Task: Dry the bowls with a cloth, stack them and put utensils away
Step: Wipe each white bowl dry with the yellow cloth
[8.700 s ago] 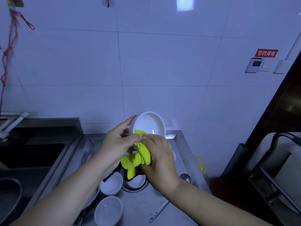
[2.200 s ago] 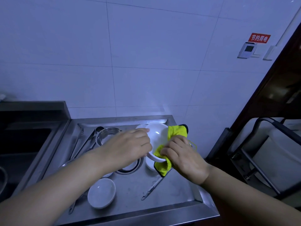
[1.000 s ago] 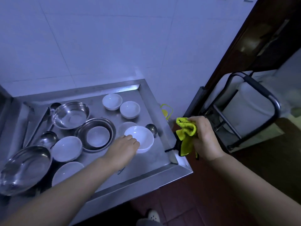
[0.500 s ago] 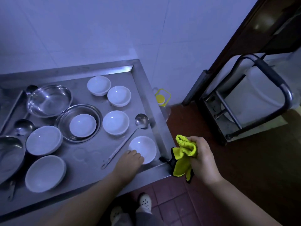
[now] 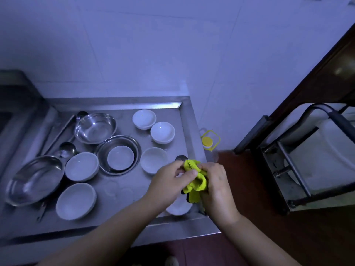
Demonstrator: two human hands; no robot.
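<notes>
Well, my left hand (image 5: 171,181) and right hand (image 5: 215,181) both grip the yellow cloth (image 5: 196,179); white bowls (image 5: 153,129) lie unstacked on the surface (image 5: 123,191), probably most still wet, ladles (image 5: 66,149) not stored.

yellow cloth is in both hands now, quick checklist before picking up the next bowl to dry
1. Cloth gripped: ok, left hand and right hand both hold it.
2. A hand free to lift a bowl: not ok.
3. Nearest bowl within reach, upright: ok.
4. Corner bowl clear of the counter edge: cannot tell, partly hidden.
5. Bowls stacked: not ok, all apart.
6. Ladle put away: not ok.
</notes>
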